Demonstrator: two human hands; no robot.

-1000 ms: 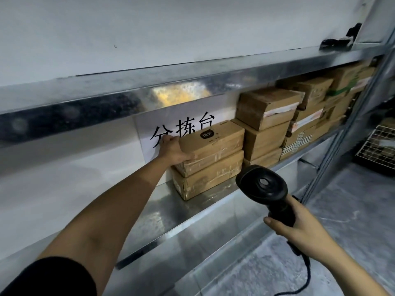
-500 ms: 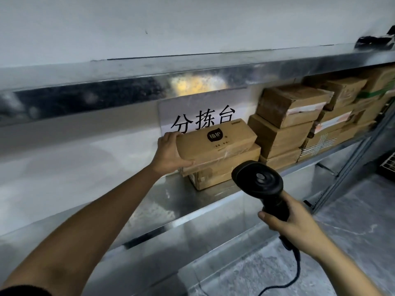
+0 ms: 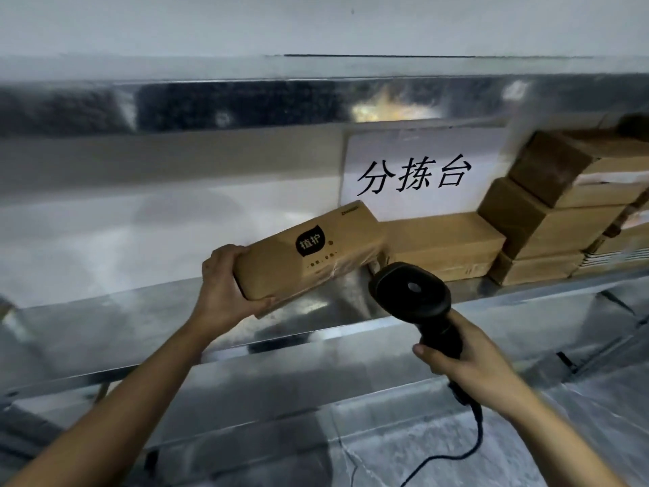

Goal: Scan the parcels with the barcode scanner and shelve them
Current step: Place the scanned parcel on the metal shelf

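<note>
A tilted parcel is gripped at its near end by the left hand, above the shelf front edge. The barcode scanner is grasped by the right hand; scanning seems in hand, so the label must be found and aimed at.

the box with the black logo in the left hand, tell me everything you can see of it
The box with the black logo is a long, flat carton of plain brown cardboard. Its top face carries a black leaf-shaped mark with white characters, a line of small print below it and small lettering at the far end. It is tilted, near end lower, far end towards the wall sign. The left hand grips its near end, thumb beneath. It is held above the metal shelf, left of a stacked carton; contact there is unclear.
</note>
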